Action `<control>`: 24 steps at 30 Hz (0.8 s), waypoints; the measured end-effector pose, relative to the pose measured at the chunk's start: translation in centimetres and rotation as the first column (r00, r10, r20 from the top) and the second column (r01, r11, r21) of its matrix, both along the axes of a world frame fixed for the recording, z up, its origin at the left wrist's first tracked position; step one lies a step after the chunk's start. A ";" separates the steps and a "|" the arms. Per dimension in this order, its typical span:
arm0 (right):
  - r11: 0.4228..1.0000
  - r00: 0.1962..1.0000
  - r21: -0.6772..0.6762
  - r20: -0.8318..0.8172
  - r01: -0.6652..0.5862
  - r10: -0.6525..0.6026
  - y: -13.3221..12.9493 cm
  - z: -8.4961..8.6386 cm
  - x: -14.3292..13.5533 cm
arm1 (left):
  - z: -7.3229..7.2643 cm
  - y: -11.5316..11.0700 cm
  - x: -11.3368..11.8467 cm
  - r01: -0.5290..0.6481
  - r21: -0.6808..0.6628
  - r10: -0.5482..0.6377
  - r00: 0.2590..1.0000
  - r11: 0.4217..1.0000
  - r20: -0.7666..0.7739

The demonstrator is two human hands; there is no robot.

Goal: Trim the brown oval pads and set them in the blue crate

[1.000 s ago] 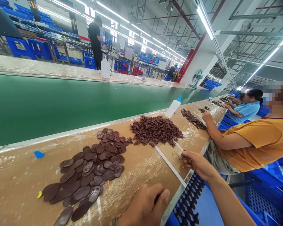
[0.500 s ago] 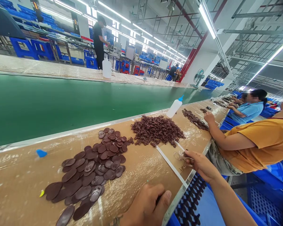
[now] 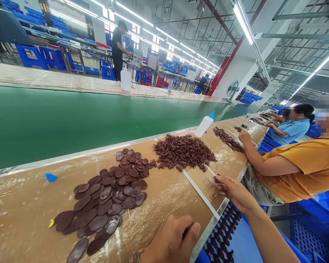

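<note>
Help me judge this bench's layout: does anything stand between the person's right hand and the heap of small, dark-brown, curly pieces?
Nothing visible blocks the way from the right hand to the heap; only a thin white strip lies between. The white plastic bottle with a blue tip stands beyond.

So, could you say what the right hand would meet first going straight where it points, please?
Probably the dark-brown heap of small, curly pieces, though the right hand might pass above it.
</note>
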State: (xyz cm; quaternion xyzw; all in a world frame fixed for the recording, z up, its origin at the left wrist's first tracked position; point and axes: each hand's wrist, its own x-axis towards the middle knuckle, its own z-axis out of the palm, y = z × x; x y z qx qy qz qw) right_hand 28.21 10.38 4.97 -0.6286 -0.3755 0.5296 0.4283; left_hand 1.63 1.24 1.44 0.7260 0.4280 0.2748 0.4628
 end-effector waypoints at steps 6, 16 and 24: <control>0.999 0.998 0.039 0.052 -0.025 0.023 -0.8 0.4 0.5 | -0.1 0.0 0.0 0.019 0.015 -0.018 1.000 1.000 -0.025; 0.994 0.989 -0.051 0.111 -0.093 0.098 -2.4 2.6 1.7 | 0.8 0.0 -0.2 0.036 0.017 -0.035 0.998 0.999 -0.047; 0.999 0.998 -0.043 0.061 0.008 -0.006 -1.8 1.7 2.5 | 0.3 0.1 -0.1 0.036 0.032 -0.035 0.998 0.999 -0.058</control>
